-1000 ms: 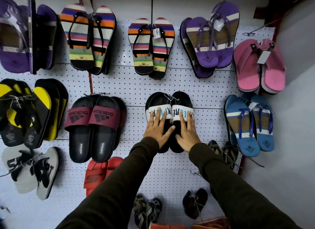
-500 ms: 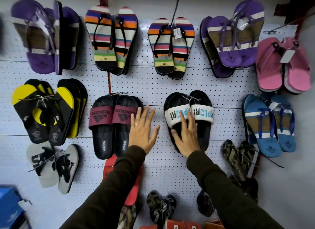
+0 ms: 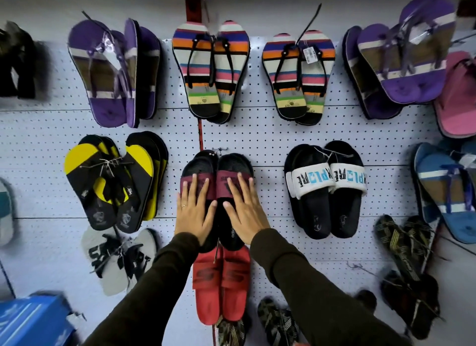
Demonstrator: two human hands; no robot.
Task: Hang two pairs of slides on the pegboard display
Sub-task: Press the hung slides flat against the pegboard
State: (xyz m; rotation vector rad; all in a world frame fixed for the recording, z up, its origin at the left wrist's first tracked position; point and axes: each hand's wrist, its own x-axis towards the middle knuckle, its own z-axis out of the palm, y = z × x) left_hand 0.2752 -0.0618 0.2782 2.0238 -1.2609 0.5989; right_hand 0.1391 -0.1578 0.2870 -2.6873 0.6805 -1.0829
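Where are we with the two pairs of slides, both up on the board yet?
Looks nearly done. The white-strap slides hang on the pegboard untouched. The maroon-strap slides also hang from a hook; the left hand and right hand lie flat on them, apparently squaring them up. Probably left: letting go. I cannot tell how firmly that pair sits on its hook.

Moved off the white-strap slides (image 3: 325, 188); left hand (image 3: 194, 212) and right hand (image 3: 244, 212) now flat on maroon-strap slides (image 3: 219, 165).
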